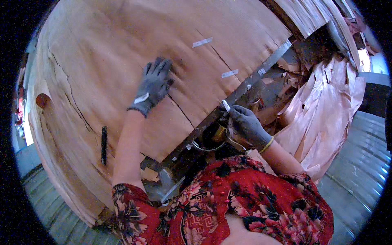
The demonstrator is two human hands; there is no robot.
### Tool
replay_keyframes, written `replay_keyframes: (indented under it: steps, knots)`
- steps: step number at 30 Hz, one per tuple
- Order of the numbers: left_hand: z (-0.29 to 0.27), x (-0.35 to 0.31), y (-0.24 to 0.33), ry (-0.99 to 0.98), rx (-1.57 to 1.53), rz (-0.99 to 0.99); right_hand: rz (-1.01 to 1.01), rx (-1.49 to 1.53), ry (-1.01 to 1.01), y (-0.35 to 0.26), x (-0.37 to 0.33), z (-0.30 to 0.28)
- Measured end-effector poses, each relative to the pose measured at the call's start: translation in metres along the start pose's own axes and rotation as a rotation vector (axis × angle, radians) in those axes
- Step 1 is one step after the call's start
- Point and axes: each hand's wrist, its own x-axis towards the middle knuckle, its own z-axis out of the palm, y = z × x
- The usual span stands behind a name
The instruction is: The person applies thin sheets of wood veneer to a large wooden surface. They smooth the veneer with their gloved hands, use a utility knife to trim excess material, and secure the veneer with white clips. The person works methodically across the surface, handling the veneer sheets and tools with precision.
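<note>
A large sheet of thin brown wood veneer spreads in front of me, with several dark splits in it. My left hand, in a grey glove, lies on the veneer with its fingers stretched out, beside the upper end of one split. A white patch shows on that glove near the wrist. At the sheet's near right edge, my gloved right hand pinches a short strip of white tape. Two similar tape pieces, one upper and one lower, cross another split.
A black bar rests on the veneer left of my forearm. Along the sheet's right edge runs a metal rail. Torn veneer is heaped at the right. A pale curved strip hangs below my right hand, above dark clutter.
</note>
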Motion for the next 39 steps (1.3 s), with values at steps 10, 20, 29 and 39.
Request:
replay_keyframes:
  steps: [10, 20, 29, 39]
  knots:
    - [0.037, -0.1, 0.034, 0.327, 0.123, -0.222, -0.318, 0.362, 0.112, 0.02, 0.014, 0.003]
    - [0.04, -0.098, 0.035, 0.386, 0.034, -0.208, -0.319, 0.42, 0.124, 0.007, 0.036, -0.006]
    - [0.039, -0.089, 0.04, 0.307, -0.318, -0.166, -0.371, -0.358, 0.313, 0.008, 0.039, 0.017]
    - [0.047, -0.084, 0.029, 0.225, -0.117, 0.005, -0.216, -0.081, 0.212, 0.002, 0.022, 0.026]
